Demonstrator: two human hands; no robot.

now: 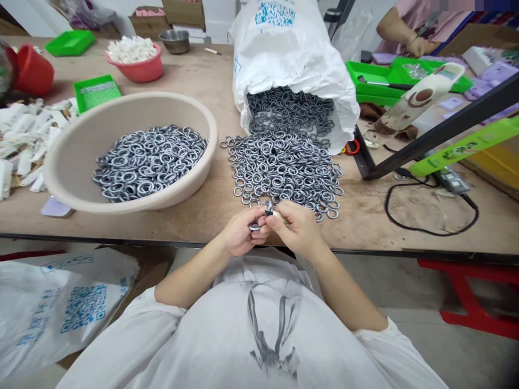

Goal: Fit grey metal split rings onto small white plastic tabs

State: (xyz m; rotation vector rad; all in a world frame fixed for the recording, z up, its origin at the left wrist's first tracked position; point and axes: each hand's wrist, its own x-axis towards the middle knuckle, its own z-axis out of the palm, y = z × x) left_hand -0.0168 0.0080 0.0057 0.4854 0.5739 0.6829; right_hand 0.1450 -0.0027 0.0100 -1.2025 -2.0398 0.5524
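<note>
At the table's front edge my left hand [240, 233] is closed on grey rings [254, 227], its fingers curled around them. My right hand [300, 228] grips a small tool with a pale handle [279, 217] and a dark, blade-like tip. That tip is against or very close to the rings at my left fingertips; actual contact is too small to tell. Just beyond both hands spreads a loose pile of grey rings [284, 167]. It spills from the mouth of a white sack [292, 59] lying on its side. More rings lie in a large beige basin [65, 186] to the left.
White pieces [24, 140] lie heaped at far left. Behind the basin stand a green tray [96, 105], a red bowl [135, 71] and a metal bowl [174, 42]. On the right are a black metal bar [441, 127], a bottle [405, 111] and a looped cable [430, 232]. Another person's arm [399, 35] shows behind.
</note>
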